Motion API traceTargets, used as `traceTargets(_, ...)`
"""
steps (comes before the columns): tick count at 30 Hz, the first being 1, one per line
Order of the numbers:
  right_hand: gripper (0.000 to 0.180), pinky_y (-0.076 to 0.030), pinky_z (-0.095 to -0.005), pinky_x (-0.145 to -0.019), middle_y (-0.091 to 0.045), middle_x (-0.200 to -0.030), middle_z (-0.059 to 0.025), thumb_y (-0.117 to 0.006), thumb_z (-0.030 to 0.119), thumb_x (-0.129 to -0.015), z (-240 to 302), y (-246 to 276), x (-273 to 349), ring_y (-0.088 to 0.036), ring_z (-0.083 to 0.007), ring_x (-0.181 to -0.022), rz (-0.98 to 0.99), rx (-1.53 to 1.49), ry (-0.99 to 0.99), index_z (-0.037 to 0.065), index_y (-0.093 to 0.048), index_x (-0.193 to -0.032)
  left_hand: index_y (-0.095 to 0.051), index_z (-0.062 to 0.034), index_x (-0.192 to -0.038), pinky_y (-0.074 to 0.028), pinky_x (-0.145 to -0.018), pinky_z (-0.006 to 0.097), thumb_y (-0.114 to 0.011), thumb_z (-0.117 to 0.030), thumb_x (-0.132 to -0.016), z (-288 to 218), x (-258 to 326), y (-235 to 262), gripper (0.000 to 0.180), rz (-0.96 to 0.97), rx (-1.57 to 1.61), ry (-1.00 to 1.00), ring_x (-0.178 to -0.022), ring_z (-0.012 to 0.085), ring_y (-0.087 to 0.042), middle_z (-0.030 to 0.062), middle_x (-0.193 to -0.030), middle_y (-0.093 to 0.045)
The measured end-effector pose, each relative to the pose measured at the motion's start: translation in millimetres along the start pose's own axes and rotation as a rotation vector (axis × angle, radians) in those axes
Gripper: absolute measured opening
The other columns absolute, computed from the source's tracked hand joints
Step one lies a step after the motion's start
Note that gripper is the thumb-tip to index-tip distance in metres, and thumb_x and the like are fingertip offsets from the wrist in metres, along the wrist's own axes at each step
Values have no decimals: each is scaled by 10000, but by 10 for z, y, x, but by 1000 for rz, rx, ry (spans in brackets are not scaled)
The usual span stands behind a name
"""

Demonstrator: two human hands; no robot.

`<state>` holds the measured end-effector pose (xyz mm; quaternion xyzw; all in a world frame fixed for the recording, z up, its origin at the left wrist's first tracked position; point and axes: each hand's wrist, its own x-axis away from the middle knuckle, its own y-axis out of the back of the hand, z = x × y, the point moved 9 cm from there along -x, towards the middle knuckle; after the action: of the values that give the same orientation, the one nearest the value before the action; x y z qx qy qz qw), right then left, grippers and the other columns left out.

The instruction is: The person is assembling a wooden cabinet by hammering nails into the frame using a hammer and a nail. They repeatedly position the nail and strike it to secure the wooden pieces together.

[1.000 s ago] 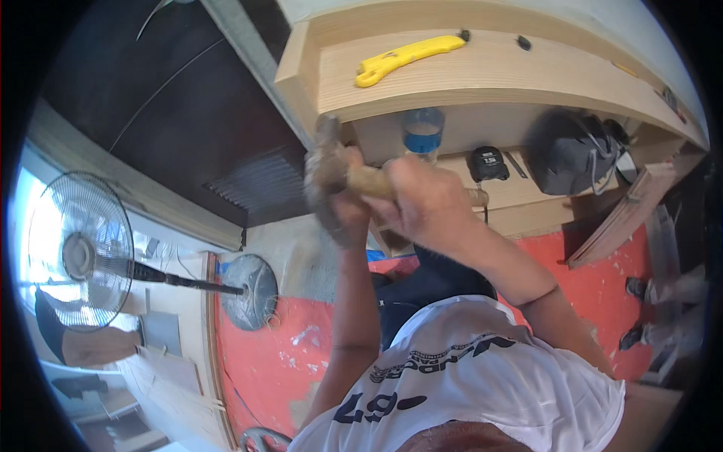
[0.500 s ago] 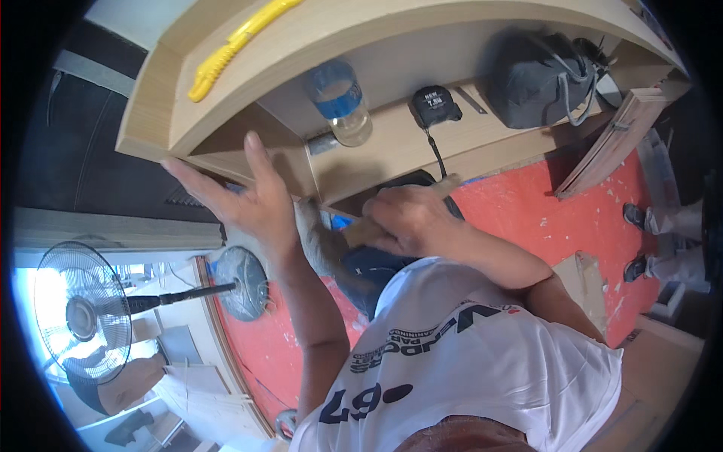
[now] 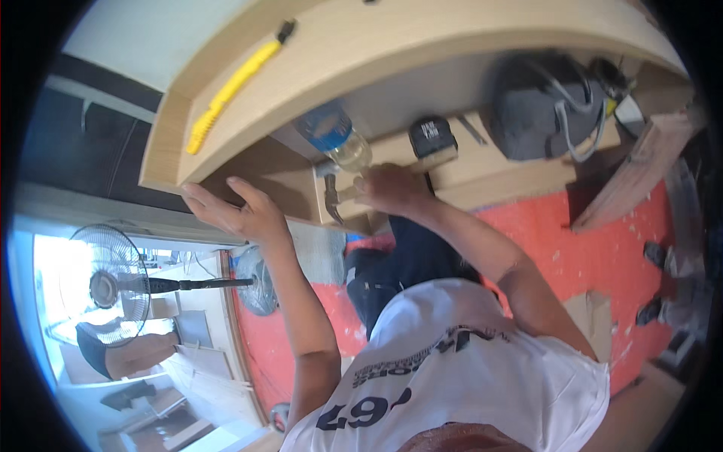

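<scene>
My right hand [image 3: 395, 188] is wrapped round the wooden handle of a claw hammer [image 3: 331, 199]. The metal head points left, at the lower shelf's front beside a bottle; the handle's end sticks out right of my fist. With fingers stretched and apart, my left hand [image 3: 239, 215] is at the left lower corner of the curved wooden cabinet [image 3: 162, 162], fingertips at its edge; whether they press on it I cannot tell. A clear bottle with a blue label [image 3: 331, 132] and a black tape measure [image 3: 433, 137] are on the lower shelf behind the hammer.
A yellow utility knife [image 3: 235, 94] lies on the upper shelf. To the right are a grey bag [image 3: 546, 113] and leaning wood panels [image 3: 633, 173]. A standing fan [image 3: 105, 288] is at the left. Another person's shoes [image 3: 651, 309] are on the red floor [image 3: 520, 226] at right.
My right hand has raised the hammer from near my body to the lower shelf's front, by the bottle. The left hand stays near the cabinet corner. The whole view has shifted slightly.
</scene>
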<state>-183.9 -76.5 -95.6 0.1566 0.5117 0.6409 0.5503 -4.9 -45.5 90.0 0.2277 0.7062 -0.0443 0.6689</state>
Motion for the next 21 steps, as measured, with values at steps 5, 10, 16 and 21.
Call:
traceTargets(5,218,-501,-455,-818,-610,-894,-114,-734,245,-806,159,252,115,-625,-331,-899,-313,-24,119,64,-629,-867,-442,8,-1431,-320,-1111,515,-651,-52,-909,-252,-152,213,566,-40,13,84,-1387,447,-343,321,-1497,-294)
traceTargets(10,164,-528,-388,-739,-663,-901,-115,-740,98,-787,565,1362,492,-647,-322,-851,-431,-298,154,58,-659,-925,-551,14,-1324,-339,-1114,467,-639,-53,-932,-454,-411,587,407,-64,208,-29,-1274,322,-522,216,-1341,-551)
traceTargets(16,145,-497,-320,-687,-677,-782,-107,-670,83,-876,913,3500,237,-642,-221,-717,-784,180,144,31,-725,-1000,-657,-3,-1186,-452,-983,402,-638,-103,-922,-691,-1151,471,283,312,220,-114,-1029,329,-653,165,-1150,-677)
traceTargets(21,175,-516,-375,-719,-683,-801,-151,-670,150,-878,394,3506,-789,-643,-284,-720,-305,514,-81,-22,-695,-895,-658,3,-1188,-470,-917,374,-577,-302,-953,-615,-1477,-211,393,792,401,-52,-995,350,-647,205,-1112,-675)
